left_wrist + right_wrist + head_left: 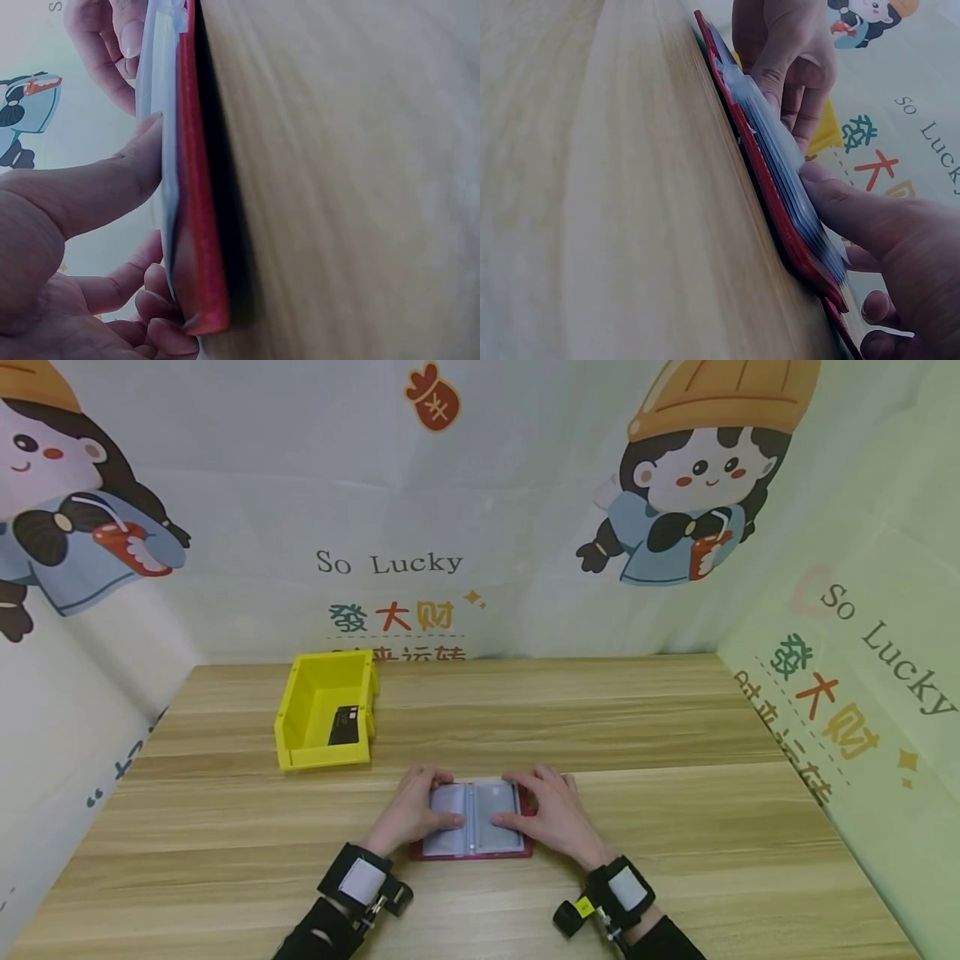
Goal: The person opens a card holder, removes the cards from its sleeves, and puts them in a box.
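A red card holder (471,818) lies spread flat on the table, with clear plastic sleeves on both sides of its spine. My left hand (408,810) grips its left side, thumb across the left sleeves and fingers around the outer edge. On the other side, my right hand (553,814) holds the right half, its thumb on the right sleeves and its fingers at the top right edge. The right wrist view shows a thick stack of sleeves (784,169) above the red cover (769,191). In the left wrist view the red cover (196,187) is seen edge-on.
A yellow bin (307,710) stands at the back left of the wooden table (637,718), with a black card (345,725) inside. Behind and beside the table hangs a printed cloth (525,510).
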Demonstrator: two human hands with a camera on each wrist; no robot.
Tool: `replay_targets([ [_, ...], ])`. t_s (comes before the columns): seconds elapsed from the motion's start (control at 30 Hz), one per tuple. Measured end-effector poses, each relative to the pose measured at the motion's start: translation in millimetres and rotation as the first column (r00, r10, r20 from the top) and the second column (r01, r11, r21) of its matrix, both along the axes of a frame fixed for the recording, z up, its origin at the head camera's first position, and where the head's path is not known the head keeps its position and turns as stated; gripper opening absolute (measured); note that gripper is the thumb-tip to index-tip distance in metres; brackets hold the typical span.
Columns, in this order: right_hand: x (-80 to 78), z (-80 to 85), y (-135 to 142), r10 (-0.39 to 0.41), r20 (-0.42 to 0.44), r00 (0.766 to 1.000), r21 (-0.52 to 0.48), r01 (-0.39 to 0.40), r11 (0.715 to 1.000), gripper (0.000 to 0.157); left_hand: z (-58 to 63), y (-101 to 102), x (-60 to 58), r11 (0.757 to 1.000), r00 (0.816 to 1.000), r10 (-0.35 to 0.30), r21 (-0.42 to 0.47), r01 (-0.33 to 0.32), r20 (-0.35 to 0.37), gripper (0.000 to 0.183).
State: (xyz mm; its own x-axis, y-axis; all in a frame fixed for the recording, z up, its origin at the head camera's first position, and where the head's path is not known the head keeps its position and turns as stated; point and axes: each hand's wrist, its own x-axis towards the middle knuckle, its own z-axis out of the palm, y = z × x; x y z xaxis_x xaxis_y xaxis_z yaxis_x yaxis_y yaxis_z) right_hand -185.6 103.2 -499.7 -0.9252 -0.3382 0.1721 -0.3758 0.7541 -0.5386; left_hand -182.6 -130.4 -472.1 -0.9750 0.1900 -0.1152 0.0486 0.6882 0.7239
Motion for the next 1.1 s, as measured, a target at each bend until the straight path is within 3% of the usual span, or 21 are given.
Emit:
replay_targets([
  [0.23,1.2,2.4,-2.6,-0.024,0.036,0.999,-0.083,0.027,0.996,0.056,-1.1,-0.8,-0.6,1.0,1.0,-0.006,-0.002,0.006,-0.02,0.053],
  [0.73,9.6,5.8,-3.7,-0.037,0.038,0.999,-0.177,0.043,0.983,0.021,-1.1,-0.6,0.8,1.0,1.0,-0.001,0.016,0.002,-0.011,0.053],
  [1.1,20.8,9.1,-6.5,-0.019,0.014,1.0,-0.201,0.022,0.979,0.015,-1.2,-2.5,0.8,0.999,1.0,-0.003,0.039,0.003,-0.011,0.06],
])
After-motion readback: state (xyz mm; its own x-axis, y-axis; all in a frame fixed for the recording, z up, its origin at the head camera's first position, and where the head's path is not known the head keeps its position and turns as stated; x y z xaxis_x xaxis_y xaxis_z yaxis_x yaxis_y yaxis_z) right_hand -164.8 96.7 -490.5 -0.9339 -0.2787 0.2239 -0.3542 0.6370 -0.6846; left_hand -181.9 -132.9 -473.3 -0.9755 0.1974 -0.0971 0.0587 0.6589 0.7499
